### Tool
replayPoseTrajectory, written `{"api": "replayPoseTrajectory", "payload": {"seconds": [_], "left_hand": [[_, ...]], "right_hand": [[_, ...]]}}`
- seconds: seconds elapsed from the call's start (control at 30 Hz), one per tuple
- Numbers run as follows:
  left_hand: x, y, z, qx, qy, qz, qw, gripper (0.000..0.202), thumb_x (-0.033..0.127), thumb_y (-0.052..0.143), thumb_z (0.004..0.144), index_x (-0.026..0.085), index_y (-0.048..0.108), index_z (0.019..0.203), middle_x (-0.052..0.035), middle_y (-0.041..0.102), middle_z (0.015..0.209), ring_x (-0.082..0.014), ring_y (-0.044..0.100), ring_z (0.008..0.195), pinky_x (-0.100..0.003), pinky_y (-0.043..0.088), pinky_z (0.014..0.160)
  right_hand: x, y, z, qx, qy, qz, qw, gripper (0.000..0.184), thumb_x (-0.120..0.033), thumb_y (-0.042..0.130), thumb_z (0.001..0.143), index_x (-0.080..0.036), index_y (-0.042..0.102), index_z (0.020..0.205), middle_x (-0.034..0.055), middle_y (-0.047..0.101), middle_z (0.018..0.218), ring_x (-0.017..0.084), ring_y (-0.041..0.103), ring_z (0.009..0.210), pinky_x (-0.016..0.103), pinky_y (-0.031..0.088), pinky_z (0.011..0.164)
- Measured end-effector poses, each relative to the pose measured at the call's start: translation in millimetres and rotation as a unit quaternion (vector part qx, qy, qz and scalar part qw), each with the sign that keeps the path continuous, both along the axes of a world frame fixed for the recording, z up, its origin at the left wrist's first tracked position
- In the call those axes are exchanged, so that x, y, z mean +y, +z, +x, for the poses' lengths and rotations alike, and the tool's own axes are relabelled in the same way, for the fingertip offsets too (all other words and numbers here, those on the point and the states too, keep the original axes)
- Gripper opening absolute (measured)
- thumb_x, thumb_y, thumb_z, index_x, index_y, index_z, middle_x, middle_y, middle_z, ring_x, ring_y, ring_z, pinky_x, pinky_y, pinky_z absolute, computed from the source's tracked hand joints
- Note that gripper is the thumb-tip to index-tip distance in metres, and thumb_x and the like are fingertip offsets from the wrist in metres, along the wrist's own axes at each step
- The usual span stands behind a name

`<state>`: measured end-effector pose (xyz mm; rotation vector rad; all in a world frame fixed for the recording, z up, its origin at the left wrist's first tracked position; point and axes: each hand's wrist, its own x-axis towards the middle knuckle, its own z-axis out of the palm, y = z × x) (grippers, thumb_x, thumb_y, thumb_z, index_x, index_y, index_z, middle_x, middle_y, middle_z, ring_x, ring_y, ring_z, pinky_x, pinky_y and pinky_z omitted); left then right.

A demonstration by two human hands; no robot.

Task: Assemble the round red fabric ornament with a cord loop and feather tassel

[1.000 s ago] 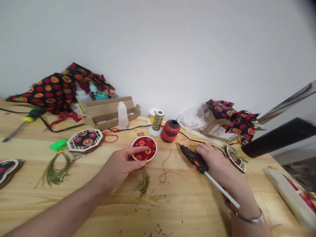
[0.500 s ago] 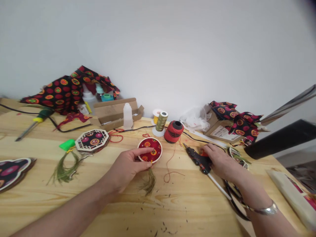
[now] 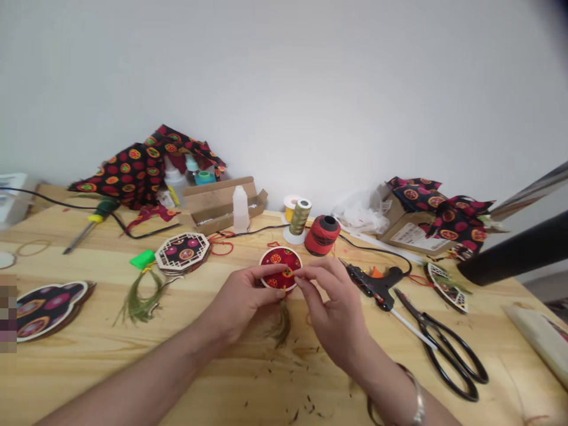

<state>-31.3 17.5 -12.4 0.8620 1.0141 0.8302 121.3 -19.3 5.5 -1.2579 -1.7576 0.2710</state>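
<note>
A round ornament (image 3: 274, 260), red patterned fabric in a pale rim, sits between the thumb and fingers of my left hand (image 3: 235, 302). An olive tassel (image 3: 280, 328) hangs from its lower edge. At the ornament's right side, my right hand (image 3: 335, 313) has thumb and index finger pinched together over the fabric face. Whatever is between those fingertips is too small or hidden to make out. To the right lies a black glue gun (image 3: 370, 285) with a white glue stick (image 3: 415, 327) in its back, and black-handled scissors (image 3: 452, 352) beside it.
Behind the ornament stand a red thread spool (image 3: 322, 235), an olive thread cone (image 3: 300, 218) and a white bottle (image 3: 240, 210). Left are an octagonal ornament (image 3: 183, 251), a green-topped tassel (image 3: 142, 296) and a screwdriver (image 3: 91, 225). A black cable (image 3: 368, 248) crosses the back.
My right hand has left the glue gun and moved left to the ornament, its fingers now pinched there. The scissors have come into full view. My left hand still holds the ornament.
</note>
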Motion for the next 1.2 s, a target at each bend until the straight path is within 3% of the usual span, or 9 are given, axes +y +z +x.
{"api": "replayPoseTrajectory", "payload": {"seconds": [0.07, 0.17, 0.63, 1.2], "left_hand": [[0.6, -1.9, -0.4, -0.024, -0.003, -0.005, 1.000, 0.040, 0.015, 0.078, 0.059, 0.019, 0.071, 0.098, -0.0037, 0.074, 0.094, -0.0172, 0.064, 0.086, -0.027, 0.045, 0.082], [1.2, -4.7, -0.5, -0.044, -0.007, -0.008, 0.999, 0.042, 0.013, 0.077, 0.060, 0.018, 0.070, 0.101, -0.0050, 0.073, 0.098, -0.0176, 0.063, 0.089, -0.027, 0.044, 0.084], [3.8, 2.4, 0.5, -0.068, 0.024, -0.060, 0.996, 0.039, 0.008, 0.078, 0.056, 0.015, 0.072, 0.094, -0.0063, 0.075, 0.090, -0.0154, 0.066, 0.081, -0.026, 0.048, 0.080], [2.3, -2.1, -1.4, -0.076, -0.001, -0.043, 0.996, 0.039, 0.010, 0.078, 0.059, 0.017, 0.071, 0.097, -0.0061, 0.074, 0.096, -0.0160, 0.066, 0.083, -0.026, 0.048, 0.079]], "right_hand": [[3.8, -16.1, 1.2, 0.001, -0.010, 0.029, 1.000, 0.020, -0.008, 0.050, 0.084, -0.018, 0.063, 0.094, 0.0063, 0.058, 0.089, 0.018, 0.051, 0.085, 0.033, 0.044, 0.074], [5.1, -26.8, 7.5, -0.028, 0.007, 0.039, 0.999, 0.027, -0.005, 0.048, 0.083, -0.019, 0.063, 0.099, 0.0064, 0.057, 0.091, 0.019, 0.048, 0.087, 0.036, 0.043, 0.077], [2.0, -28.0, 11.2, -0.067, 0.036, 0.065, 0.995, 0.048, 0.002, 0.044, 0.075, -0.025, 0.062, 0.110, 0.0060, 0.053, 0.091, 0.021, 0.042, 0.089, 0.041, 0.041, 0.078], [3.1, -24.6, 10.0, -0.081, 0.064, 0.063, 0.993, 0.037, -0.003, 0.046, 0.079, -0.024, 0.061, 0.105, 0.0055, 0.053, 0.090, 0.021, 0.040, 0.088, 0.042, 0.039, 0.082]]}}
